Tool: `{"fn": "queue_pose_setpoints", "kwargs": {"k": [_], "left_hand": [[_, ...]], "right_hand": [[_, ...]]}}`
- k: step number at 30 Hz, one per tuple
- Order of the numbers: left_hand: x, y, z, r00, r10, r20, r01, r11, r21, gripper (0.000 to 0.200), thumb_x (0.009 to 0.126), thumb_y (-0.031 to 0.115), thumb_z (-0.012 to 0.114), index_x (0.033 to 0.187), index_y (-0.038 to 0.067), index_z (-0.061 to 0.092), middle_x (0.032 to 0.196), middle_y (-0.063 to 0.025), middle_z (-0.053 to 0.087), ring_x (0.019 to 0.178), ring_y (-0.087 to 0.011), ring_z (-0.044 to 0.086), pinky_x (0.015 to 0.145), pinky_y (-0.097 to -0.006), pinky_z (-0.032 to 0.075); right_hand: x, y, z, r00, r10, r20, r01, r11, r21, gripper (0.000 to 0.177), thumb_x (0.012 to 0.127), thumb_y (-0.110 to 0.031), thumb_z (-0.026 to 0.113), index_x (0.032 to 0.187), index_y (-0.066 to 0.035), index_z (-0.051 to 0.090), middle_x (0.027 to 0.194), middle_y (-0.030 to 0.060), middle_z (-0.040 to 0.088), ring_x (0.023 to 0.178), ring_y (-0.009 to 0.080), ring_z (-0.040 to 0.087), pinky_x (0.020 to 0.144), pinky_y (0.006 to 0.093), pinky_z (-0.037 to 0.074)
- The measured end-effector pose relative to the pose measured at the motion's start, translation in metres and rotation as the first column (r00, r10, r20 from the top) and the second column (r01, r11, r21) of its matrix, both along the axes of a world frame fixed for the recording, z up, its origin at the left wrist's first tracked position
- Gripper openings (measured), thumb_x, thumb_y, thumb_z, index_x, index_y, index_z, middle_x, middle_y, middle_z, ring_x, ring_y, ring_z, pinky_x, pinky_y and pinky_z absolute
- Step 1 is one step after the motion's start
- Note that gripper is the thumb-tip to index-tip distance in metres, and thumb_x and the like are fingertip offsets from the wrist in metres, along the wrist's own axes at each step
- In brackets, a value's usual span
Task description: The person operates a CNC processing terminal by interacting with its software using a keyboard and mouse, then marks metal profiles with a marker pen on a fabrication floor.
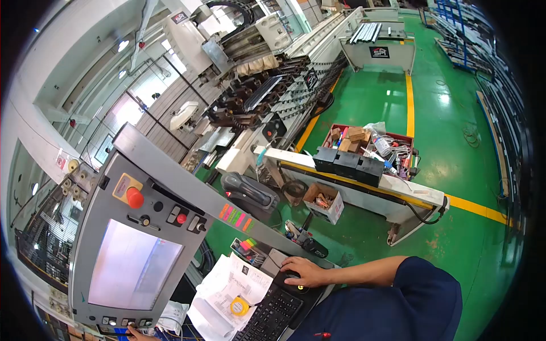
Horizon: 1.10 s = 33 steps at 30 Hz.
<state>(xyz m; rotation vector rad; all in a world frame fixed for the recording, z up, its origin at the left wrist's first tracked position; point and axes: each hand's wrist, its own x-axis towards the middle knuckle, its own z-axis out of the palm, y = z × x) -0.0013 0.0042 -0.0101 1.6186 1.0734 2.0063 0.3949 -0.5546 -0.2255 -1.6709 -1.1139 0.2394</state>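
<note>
My right hand [305, 272] rests on a black computer mouse [293, 275], fingers curled over it, at the end of a black keyboard [272, 314]. At the bottom left, my left hand [138, 334] shows only in part, its fingertips closed at the middle switch knob [130, 323] on the lower edge of a grey control panel [94, 238]. The panel's lit screen [133, 266] is washed out by glare. Between my hands lie paper drawings [219, 290], with a yellow tape measure [240, 306] on top of them.
A red emergency stop button [135, 198] sits above the screen. Behind the keyboard stand a pen tray [248, 248] and a black cup-like holder [314, 248]. Beyond are a cardboard box [323, 203], a red toolbox [405, 142] on a white machine frame [418, 195], and a large machine [250, 91].
</note>
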Motion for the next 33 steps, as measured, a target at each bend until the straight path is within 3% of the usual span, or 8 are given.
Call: {"fn": "queue_pose_setpoints", "kwargs": {"k": [3,5,10,11,19,20,23,33], "left_hand": [[0.002,0.021,-0.003,0.958,-0.227,0.175,0.212,0.972,0.1,0.044,0.094,0.026,0.076,0.119,-0.006,0.061,0.116,-0.0157,0.067,0.102,-0.0227,0.065,0.089,-0.0362,0.053],[0.002,0.011,-0.001,0.959,-0.183,0.218,0.181,0.983,0.03,0.045,0.095,0.029,0.076,0.119,-0.007,0.061,0.115,-0.0147,0.067,0.098,-0.0217,0.064,0.086,-0.0336,0.052],[-0.005,-0.004,0.007,0.964,-0.265,0.026,0.266,0.961,-0.077,0.054,0.1,0.023,0.067,0.142,-0.007,0.049,0.133,-0.0199,0.062,0.115,-0.0271,0.063,0.105,-0.0367,0.048],[0.004,-0.033,0.016,0.895,-0.439,0.081,0.442,0.896,-0.031,0.053,0.101,0.022,0.065,0.141,-0.009,0.049,0.134,-0.0194,0.062,0.117,-0.0245,0.062,0.104,-0.0373,0.048],[-0.001,-0.02,0.011,0.973,-0.221,-0.063,0.218,0.975,-0.043,0.035,0.093,0.021,0.076,0.108,-0.003,0.056,0.098,-0.0037,0.056,0.089,-0.0183,0.05,0.085,-0.0345,0.045],[0.005,-0.017,0.009,0.95,-0.309,0.038,0.306,0.95,0.054,0.031,0.089,0.015,0.08,0.1,0.002,0.054,0.089,0.0013,0.048,0.078,-0.0117,0.044,0.071,-0.029,0.042],[0.016,-0.033,0.014,0.883,-0.44,0.164,0.429,0.898,0.097,0.027,0.091,0.007,0.076,0.111,-0.001,0.059,0.099,-0.0016,0.059,0.086,-0.0136,0.051,0.08,-0.0298,0.046],[0.015,-0.025,0.012,0.973,-0.228,0.041,0.225,0.972,0.069,0.031,0.084,0.015,0.083,0.094,0.006,0.055,0.079,0.0039,0.045,0.07,-0.01,0.041,0.064,-0.0267,0.038]], "right_hand": [[-0.002,0.0,-0.004,1.0,-0.018,0.026,0.016,0.999,0.044,0.049,0.096,-0.043,0.067,0.129,-0.007,0.061,0.138,0.0163,0.054,0.135,0.0338,0.047,0.115,0.0447,0.036],[-0.004,0.0,-0.007,0.996,-0.061,0.065,0.055,0.995,0.087,0.047,0.096,-0.041,0.067,0.127,-0.005,0.061,0.138,0.0184,0.054,0.133,0.0351,0.048,0.114,0.0445,0.037],[-0.01,-0.001,0.0,0.985,-0.168,0.031,0.165,0.983,0.085,0.047,0.095,-0.042,0.067,0.126,-0.006,0.063,0.136,0.02,0.056,0.132,0.0378,0.049,0.113,0.0455,0.038],[-0.012,0.0,0.002,0.984,-0.173,0.038,0.169,0.981,0.095,0.047,0.095,-0.042,0.067,0.126,-0.006,0.063,0.136,0.0202,0.056,0.132,0.0379,0.049,0.113,0.0457,0.038],[-0.074,0.0,0.022,0.914,-0.352,0.201,0.35,0.936,0.048,0.045,0.091,-0.031,0.073,0.126,-0.004,0.063,0.137,0.0203,0.057,0.128,0.0391,0.053,0.109,0.0481,0.041],[-0.079,0.001,0.019,0.907,-0.362,0.214,0.362,0.931,0.041,0.046,0.09,-0.03,0.074,0.126,-0.004,0.063,0.137,0.0204,0.056,0.128,0.0397,0.053,0.109,0.0483,0.041],[-0.08,0.003,0.018,0.887,-0.391,0.245,0.39,0.919,0.056,0.048,0.089,-0.028,0.075,0.128,-0.003,0.062,0.138,0.022,0.055,0.128,0.042,0.052,0.109,0.0489,0.04],[-0.063,0.009,0.014,0.881,-0.371,0.294,0.372,0.927,0.055,0.053,0.089,-0.031,0.076,0.13,-0.002,0.059,0.135,0.0224,0.055,0.124,0.0421,0.053,0.105,0.0493,0.043]]}}
